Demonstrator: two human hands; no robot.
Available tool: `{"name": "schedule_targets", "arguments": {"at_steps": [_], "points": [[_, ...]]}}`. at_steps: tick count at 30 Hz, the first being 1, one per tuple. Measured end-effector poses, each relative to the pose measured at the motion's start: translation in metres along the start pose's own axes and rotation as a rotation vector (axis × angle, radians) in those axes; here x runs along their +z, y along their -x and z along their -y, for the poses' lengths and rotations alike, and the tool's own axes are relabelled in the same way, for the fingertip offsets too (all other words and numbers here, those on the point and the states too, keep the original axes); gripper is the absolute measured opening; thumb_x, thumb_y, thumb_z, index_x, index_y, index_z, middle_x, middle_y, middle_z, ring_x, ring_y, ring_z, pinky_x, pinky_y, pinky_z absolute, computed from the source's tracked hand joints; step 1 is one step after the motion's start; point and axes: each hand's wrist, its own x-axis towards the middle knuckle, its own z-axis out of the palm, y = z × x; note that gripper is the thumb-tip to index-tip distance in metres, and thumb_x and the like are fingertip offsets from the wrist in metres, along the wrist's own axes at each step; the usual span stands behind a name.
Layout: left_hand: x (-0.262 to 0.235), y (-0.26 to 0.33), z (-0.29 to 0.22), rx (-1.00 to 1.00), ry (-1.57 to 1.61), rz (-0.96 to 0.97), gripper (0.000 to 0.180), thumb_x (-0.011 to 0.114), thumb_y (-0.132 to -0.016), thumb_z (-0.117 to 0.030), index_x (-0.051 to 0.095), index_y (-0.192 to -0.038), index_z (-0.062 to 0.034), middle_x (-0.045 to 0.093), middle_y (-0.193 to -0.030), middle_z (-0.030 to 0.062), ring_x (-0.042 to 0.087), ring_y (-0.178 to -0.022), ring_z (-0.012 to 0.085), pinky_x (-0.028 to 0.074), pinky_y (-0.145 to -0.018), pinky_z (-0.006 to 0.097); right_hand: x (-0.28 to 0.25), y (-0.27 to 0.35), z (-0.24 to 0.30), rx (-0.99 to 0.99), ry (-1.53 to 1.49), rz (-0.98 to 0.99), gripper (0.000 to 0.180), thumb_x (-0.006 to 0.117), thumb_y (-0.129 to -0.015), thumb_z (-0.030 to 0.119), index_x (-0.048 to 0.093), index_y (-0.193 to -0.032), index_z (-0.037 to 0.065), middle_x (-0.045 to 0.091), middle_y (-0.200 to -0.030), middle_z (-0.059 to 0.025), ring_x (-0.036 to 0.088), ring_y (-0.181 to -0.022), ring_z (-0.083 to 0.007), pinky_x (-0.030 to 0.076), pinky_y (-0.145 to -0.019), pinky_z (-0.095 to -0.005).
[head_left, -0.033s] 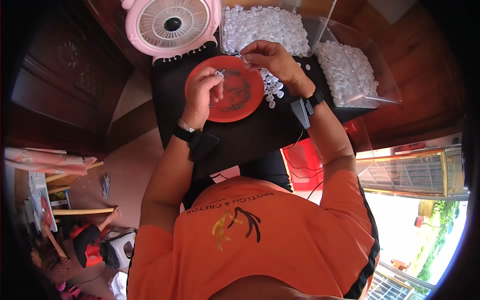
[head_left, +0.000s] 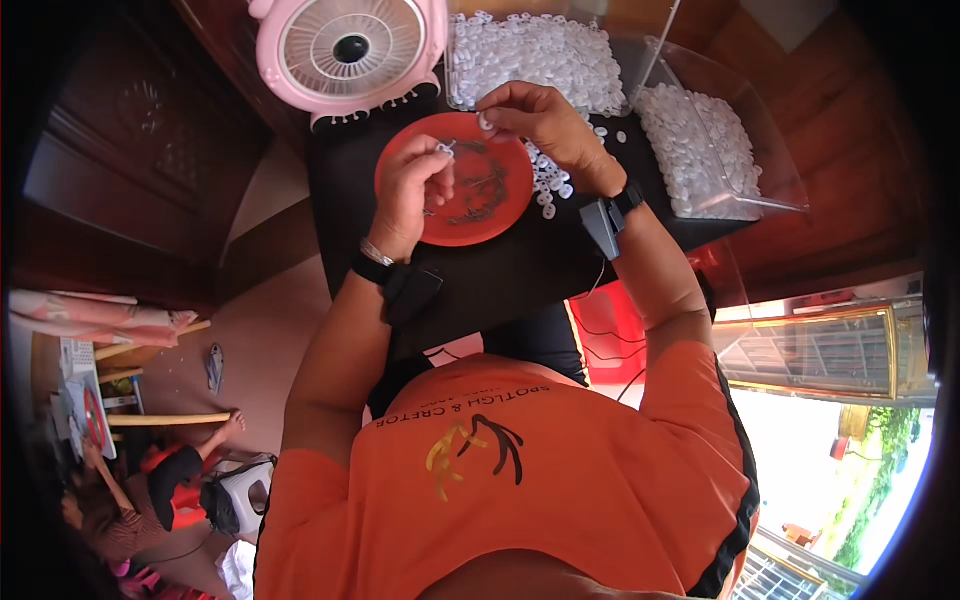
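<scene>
At upper centre, the right hand (head_left: 552, 122) pinches a white disc (head_left: 486, 122), more of it showing than before. The left hand (head_left: 408, 188) still pinches a small whitish piece (head_left: 445, 149).

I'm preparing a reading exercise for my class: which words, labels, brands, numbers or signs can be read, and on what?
Orange shirt: a dark line of printed lettering, left uncopied here; the smaller line by it is too blurred to read.
Pink fan, red plate, white pieces: no readable text.

Right hand (head_left: 552, 125) slightly nearer left hand (head_left: 404, 198), white piece (head_left: 486, 122) — more visible
</scene>
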Motion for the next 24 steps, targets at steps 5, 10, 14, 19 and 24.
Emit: {"name": "schedule_targets", "arguments": {"at_steps": [5,10,14,19,24], "points": [[0.003,0.001,-0.001,0.081,0.109,0.005,0.014,0.052,-0.084,-0.018,0.056,-0.083,-0.0040,0.062,-0.075,0.0082,0.056,-0.062,0.0130,0.043,-0.055,0.023,0.034,-0.013,-0.021,-0.022,-0.262,-0.015,0.018,0.063,-0.086,0.011,0.062,-0.100,0.000,0.066,-0.084,-0.0041,0.062,-0.076,-0.0104,0.050,-0.073,-0.0239],[-0.004,-0.004,0.001,0.129,0.227,0.006,0.015,0.050,-0.084,-0.016,0.055,-0.083,-0.0023,0.064,-0.080,0.0136,0.058,-0.065,0.0163,0.045,-0.059,0.026,0.040,-0.013,-0.031,-0.064,-0.291,-0.016,0.014,0.064,-0.085,0.009,0.062,-0.096,0.000,0.065,-0.082,-0.0045,0.061,-0.073,-0.0099,0.050,-0.068,-0.0226],[-0.007,-0.006,0.003,0.122,0.225,0.024,0.015,0.048,-0.086,-0.016,0.053,-0.082,-0.0025,0.064,-0.083,0.0149,0.058,-0.067,0.0181,0.045,-0.062,0.027,0.036,-0.014,-0.036,-0.049,-0.247,0.006,0.013,0.065,-0.084,0.010,0.062,-0.093,0.001,0.064,-0.078,-0.0022,0.059,-0.070,-0.0073,0.049,-0.061,-0.0215],[-0.010,-0.006,0.005,0.103,0.231,0.061,0.016,0.046,-0.087,-0.016,0.052,-0.082,-0.0026,0.064,-0.083,0.0160,0.058,-0.068,0.0185,0.043,-0.063,0.027,0.030,-0.011,-0.038,-0.021,-0.188,0.059,0.012,0.064,-0.084,0.010,0.062,-0.092,0.002,0.064,-0.077,-0.0015,0.058,-0.070,-0.0066,0.047,-0.059,-0.0195],[-0.008,-0.006,0.005,0.085,0.242,0.043,0.016,0.049,-0.086,-0.016,0.054,-0.079,-0.0023,0.064,-0.077,0.0137,0.058,-0.062,0.0174,0.045,-0.059,0.026,0.032,-0.009,-0.036,-0.065,-0.205,0.098,0.012,0.064,-0.084,0.009,0.063,-0.093,0.002,0.065,-0.079,-0.0024,0.059,-0.071,-0.0063,0.047,-0.061,-0.0196]]}}
